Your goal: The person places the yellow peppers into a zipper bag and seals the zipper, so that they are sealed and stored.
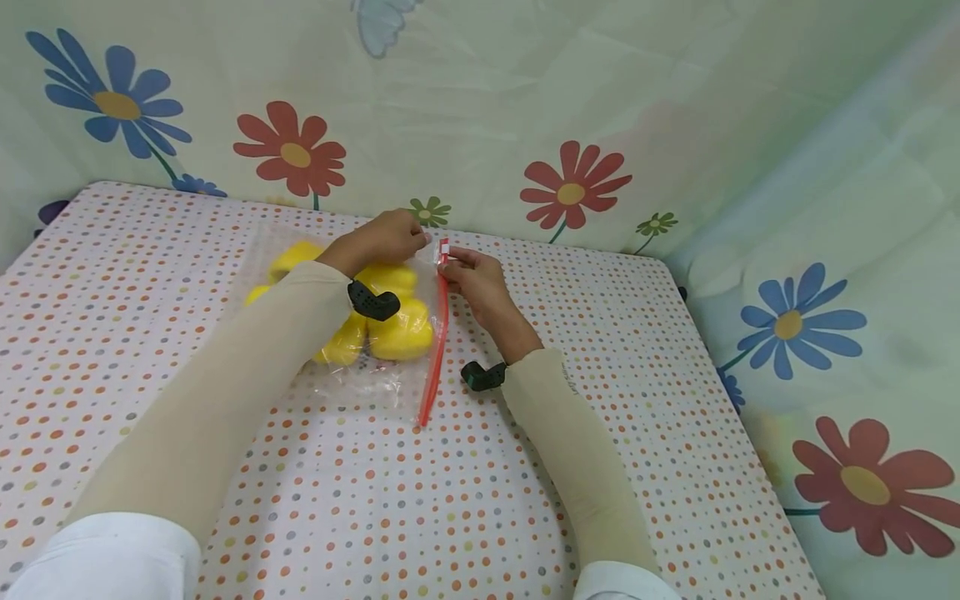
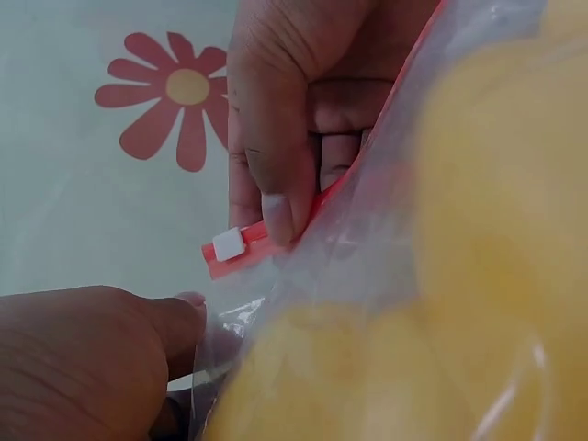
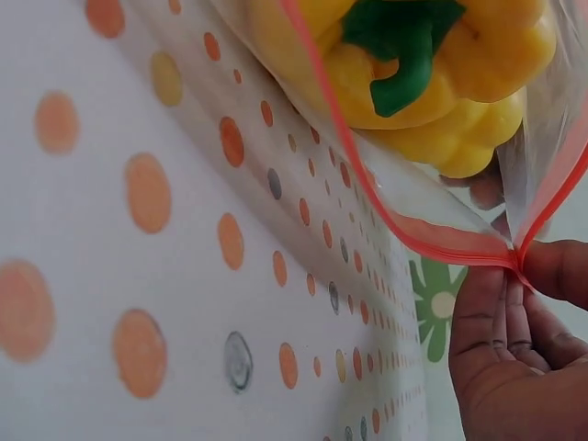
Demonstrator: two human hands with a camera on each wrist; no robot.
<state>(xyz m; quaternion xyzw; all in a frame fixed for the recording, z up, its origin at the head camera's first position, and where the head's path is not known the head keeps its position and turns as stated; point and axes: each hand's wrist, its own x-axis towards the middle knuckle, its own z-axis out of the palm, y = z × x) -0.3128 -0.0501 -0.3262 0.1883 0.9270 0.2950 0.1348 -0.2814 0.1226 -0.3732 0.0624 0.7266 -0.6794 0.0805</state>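
Observation:
A clear zip bag [image 1: 375, 392] with a red zip edge [image 1: 437, 358] lies on the table, holding several yellow bell peppers [image 1: 401, 333]. One pepper [image 3: 496, 46] shows a green stem in the right wrist view, where the red strips stand apart and meet at the fingers. My right hand [image 1: 483, 287] pinches the far end of the zip, thumb right beside the small white slider [image 2: 228, 244]. Reaching over the bag, my left hand [image 1: 390, 237] pinches its clear plastic at the far corner, close to the slider. The left fingertips are partly hidden.
A dotted cloth covers the table [image 1: 360, 517]. Behind it and to the right hangs a flowered curtain [image 1: 450, 125], close along the table's far edge. Both wrists wear black cameras [image 1: 373, 301] over beige sleeves [image 1: 577, 442].

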